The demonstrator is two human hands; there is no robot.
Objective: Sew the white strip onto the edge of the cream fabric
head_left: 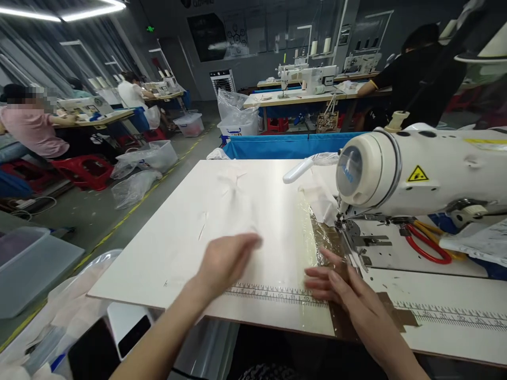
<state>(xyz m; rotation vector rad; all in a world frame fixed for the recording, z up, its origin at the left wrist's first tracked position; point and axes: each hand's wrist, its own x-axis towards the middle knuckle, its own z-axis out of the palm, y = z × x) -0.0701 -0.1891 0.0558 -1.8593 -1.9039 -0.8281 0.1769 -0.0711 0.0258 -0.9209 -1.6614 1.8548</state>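
From the head view, I am holding my left hand (225, 261) over the white worktop (166, 248), fingers loosely curled and blurred; it is grasping nothing that I can make out, though the blur is keeping me from telling whether it is touching the surface. My right hand (336, 285) is lying flat and released, fingers stretched out, pressing on the clear plastic sheet (307, 232) that is running across the worktop toward the sewing machine (415, 169). The fingertips are resting just beside the brown tape patch (344, 316) and near the machine's needle plate (368, 245). A printed ruler strip (273, 293) is running along the worktop's near edge, passing under both hands. Red-handled scissors (425, 245) are lying on the machine bed, under the machine arm and well apart from my hands. A white rolled piece (299, 170) is sitting on the worktop's far side, beside the machine head. Beyond it, a blue fabric bin (285, 145) is standing. At the left, a person in a pink shirt (34, 129) is sitting at another worktop, and a person in black (420, 79) is working at the right rear.
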